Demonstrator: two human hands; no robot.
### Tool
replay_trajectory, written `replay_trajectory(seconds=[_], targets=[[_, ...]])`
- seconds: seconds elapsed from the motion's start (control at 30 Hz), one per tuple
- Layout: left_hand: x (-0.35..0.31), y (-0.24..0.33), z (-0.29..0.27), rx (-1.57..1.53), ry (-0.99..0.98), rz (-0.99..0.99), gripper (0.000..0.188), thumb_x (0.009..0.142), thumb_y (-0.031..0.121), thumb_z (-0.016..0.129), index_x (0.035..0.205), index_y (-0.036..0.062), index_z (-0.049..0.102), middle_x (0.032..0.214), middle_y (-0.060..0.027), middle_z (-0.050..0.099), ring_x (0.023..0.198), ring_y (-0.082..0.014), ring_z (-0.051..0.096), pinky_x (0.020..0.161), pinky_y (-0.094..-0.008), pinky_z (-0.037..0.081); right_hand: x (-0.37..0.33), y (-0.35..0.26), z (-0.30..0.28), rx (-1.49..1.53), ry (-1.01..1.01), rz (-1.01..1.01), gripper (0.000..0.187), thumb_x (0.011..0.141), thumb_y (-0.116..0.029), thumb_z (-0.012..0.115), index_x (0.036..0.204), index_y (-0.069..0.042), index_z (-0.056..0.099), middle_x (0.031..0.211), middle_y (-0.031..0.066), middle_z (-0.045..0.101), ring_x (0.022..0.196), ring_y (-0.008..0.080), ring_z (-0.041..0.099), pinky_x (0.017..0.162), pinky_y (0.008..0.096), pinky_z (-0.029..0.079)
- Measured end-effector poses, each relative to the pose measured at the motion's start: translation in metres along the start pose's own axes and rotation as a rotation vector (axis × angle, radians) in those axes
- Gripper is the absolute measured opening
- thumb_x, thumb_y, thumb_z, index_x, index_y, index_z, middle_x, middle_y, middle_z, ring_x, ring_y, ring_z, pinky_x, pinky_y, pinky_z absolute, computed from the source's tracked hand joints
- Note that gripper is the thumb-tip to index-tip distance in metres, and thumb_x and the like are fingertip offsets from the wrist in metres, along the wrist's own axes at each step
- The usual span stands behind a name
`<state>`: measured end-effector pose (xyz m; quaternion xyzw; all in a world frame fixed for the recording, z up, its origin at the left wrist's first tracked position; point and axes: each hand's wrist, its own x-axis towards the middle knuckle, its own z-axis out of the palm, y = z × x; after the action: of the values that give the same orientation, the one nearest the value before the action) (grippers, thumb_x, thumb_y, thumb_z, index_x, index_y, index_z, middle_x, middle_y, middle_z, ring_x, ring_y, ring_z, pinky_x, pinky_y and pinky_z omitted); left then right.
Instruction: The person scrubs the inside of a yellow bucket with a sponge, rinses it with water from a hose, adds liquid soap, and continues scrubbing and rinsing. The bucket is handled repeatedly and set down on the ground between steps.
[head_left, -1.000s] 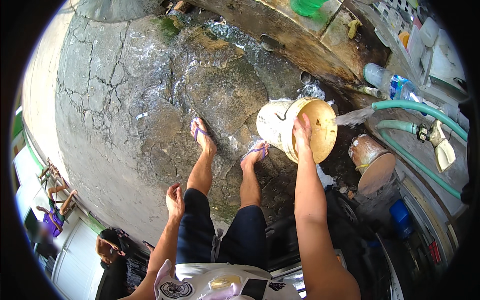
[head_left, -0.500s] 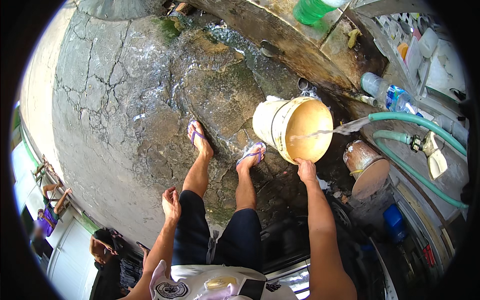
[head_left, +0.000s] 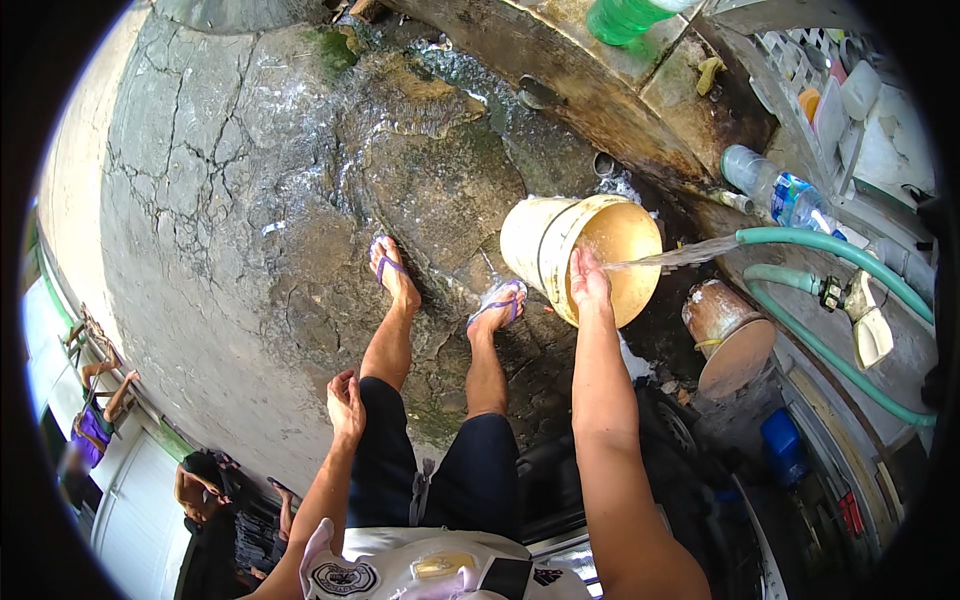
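A pale yellow plastic bucket (head_left: 528,240) stands right of my feet, its mouth turned toward the right. Water (head_left: 700,251) shoots from the end of a green hose (head_left: 835,240) into the bucket's mouth. My right hand (head_left: 590,277) is at the mouth, over the near left rim, where the stream arrives. Its fingers are stretched out and grip nothing. Left of my thigh hangs my left hand (head_left: 346,406), empty, with loosely bent fingers apart.
A rusty white can (head_left: 712,310) sits below the hose. Clear plastic bottles (head_left: 790,195) and a green bottle (head_left: 622,22) lie along the concrete ledge (head_left: 590,95). The cracked ground (head_left: 200,210) is wet. Other people (head_left: 95,430) are at the far left.
My right hand has let go of the bucket's lower rim and moved up and left into the mouth, by the water. My left hand has hardly moved.
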<state>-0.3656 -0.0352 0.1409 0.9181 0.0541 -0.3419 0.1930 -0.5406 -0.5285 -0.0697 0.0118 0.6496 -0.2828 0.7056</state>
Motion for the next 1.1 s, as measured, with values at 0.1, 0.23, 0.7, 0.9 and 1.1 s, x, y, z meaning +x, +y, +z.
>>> replay_trajectory(seconds=[0.1,0.23,0.7,0.9,1.1], targets=[[0.001,0.001,-0.005,0.020,0.009,-0.020,0.036,0.108,0.030,0.053,0.126,0.0003,0.062,0.123,-0.0219,0.060,0.108,-0.0341,0.065,0.097,-0.0435,0.053,-0.001,0.006,0.001,-0.034,0.029,-0.068,0.035,0.106,0.002,0.044,0.140,0.012,0.047,0.137,0.0256,0.058,0.126,0.0363,0.061,0.109,0.0417,0.056],[0.006,-0.003,-0.010,-0.036,0.031,-0.035,0.037,0.107,0.031,0.054,0.127,0.0002,0.062,0.123,-0.0217,0.060,0.109,-0.0334,0.065,0.097,-0.0429,0.053,-0.014,-0.013,0.009,-0.099,-0.055,-0.100,0.043,0.105,0.005,0.039,0.148,0.012,0.037,0.150,0.0312,0.044,0.139,0.0391,0.050,0.117,0.0431,0.049],[0.008,0.003,-0.006,-0.061,0.064,-0.040,0.038,0.107,0.033,0.054,0.125,0.0008,0.065,0.116,-0.0186,0.065,0.108,-0.0276,0.065,0.096,-0.0405,0.051,-0.052,-0.055,0.041,-0.084,-0.233,0.164,0.056,0.095,0.014,0.034,0.150,0.011,0.035,0.150,0.0301,0.047,0.141,0.0410,0.049,0.113,0.0457,0.052],[0.016,-0.003,-0.007,-0.046,0.052,-0.059,0.035,0.107,0.028,0.054,0.127,0.0002,0.063,0.121,-0.0199,0.060,0.108,-0.0292,0.065,0.097,-0.0405,0.052,-0.027,-0.063,0.051,0.166,-0.101,0.116,0.052,0.099,0.011,0.036,0.151,0.009,0.036,0.154,0.0314,0.042,0.140,0.0419,0.050,0.095,0.0352,0.063],[0.019,-0.007,-0.011,-0.053,0.032,-0.087,0.037,0.107,0.029,0.054,0.128,-0.0004,0.063,0.121,-0.0198,0.061,0.107,-0.0297,0.065,0.097,-0.0411,0.052,-0.012,-0.065,0.044,0.083,-0.236,0.017,0.049,0.102,0.004,0.048,0.150,0.005,0.039,0.153,0.0223,0.051,0.136,0.0309,0.058,0.066,0.0237,0.052]])
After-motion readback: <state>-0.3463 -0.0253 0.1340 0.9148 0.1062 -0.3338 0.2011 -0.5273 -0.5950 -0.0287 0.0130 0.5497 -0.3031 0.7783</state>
